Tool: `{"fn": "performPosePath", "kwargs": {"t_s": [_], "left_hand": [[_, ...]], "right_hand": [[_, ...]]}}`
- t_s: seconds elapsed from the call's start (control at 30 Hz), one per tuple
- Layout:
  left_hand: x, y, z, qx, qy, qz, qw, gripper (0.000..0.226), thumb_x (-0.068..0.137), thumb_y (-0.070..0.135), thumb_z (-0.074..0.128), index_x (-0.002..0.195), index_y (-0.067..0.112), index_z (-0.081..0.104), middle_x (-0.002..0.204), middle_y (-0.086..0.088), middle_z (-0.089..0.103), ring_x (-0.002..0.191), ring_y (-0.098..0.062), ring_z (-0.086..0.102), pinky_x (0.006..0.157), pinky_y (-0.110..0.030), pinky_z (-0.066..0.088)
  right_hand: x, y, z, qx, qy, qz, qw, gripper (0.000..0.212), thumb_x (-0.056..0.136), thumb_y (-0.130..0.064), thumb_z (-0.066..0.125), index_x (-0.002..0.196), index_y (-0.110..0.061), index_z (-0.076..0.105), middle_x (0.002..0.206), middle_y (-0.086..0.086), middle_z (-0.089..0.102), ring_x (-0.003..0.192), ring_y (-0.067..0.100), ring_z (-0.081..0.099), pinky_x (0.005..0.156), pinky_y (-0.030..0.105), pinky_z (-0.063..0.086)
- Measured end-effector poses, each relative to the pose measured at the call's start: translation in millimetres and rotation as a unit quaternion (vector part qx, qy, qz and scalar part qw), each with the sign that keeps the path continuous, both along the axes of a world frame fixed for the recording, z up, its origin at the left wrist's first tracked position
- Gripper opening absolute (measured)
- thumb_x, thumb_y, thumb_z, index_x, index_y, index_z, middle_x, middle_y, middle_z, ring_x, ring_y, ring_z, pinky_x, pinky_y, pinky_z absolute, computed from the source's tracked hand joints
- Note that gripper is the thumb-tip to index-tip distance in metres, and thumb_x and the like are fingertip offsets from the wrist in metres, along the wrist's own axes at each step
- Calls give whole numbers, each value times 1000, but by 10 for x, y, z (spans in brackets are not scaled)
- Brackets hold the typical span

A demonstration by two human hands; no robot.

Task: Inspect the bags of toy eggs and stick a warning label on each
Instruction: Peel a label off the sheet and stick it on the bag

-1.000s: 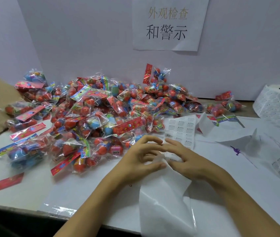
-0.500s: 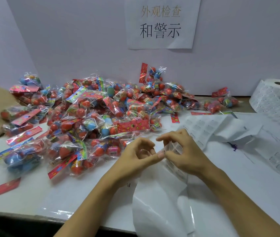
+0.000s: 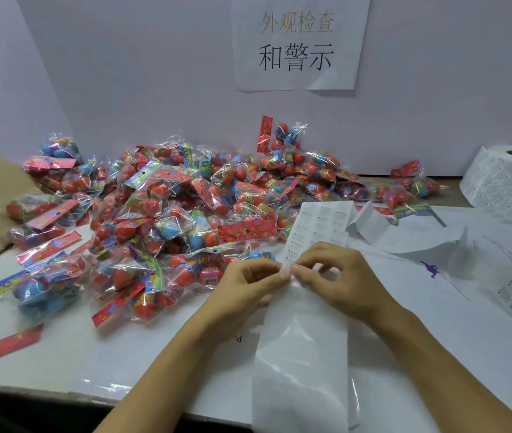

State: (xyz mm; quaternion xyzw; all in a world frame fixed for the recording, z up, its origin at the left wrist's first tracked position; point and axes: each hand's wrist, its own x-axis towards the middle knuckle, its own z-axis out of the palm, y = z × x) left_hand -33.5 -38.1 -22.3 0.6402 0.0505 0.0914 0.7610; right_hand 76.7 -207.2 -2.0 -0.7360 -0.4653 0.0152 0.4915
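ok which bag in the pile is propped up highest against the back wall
The bag of toy eggs with the red header card, leaning on the wall below the paper sign; the others lie lower in the heap.

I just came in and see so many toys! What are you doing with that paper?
A person is getting a warning sticker ready. The left hand and right hand pinch the label strip where their fingertips meet, near its printed labels. The pile of toy egg bags waits behind on the table. A label roll stands at the right.

A packing or quality-control workstation is shown: a white table is heaped with bagged toy eggs, a label roll is placed alongside, and a printed station sign is fixed behind.
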Motion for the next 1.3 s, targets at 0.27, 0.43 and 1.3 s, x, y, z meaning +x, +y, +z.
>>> {"fn": "performPosePath", "kwargs": {"t_s": [0.27,0.43,1.3], "left_hand": [[31,-31,-69,149,-30,34,988,18,93,8,69,104,16,81,98,-7,80,91,-18,74,79,-32,57],[28,-53,-47,208,-59,62,974,32,93,-4,66,95,25,80,92,-2,79,87,-9,73,81,-21,55],[-25,-77,49,203,-124,93,967,40,92,46,61,91,10,77,78,6,61,67,-14,56,61,-30,45]], "right_hand": [[-29,8,10,3,-9,-14,1000,8,81,-11,84,87,-11,79,82,-4,72,77,15,69,68,39,57],[-14,9,9,18,28,-5,999,4,81,-9,83,85,-11,82,80,-1,74,73,16,70,64,31,57],[-122,134,-64,87,99,-41,990,21,82,-40,79,98,-27,75,106,-12,61,105,9,63,76,31,56]]}}
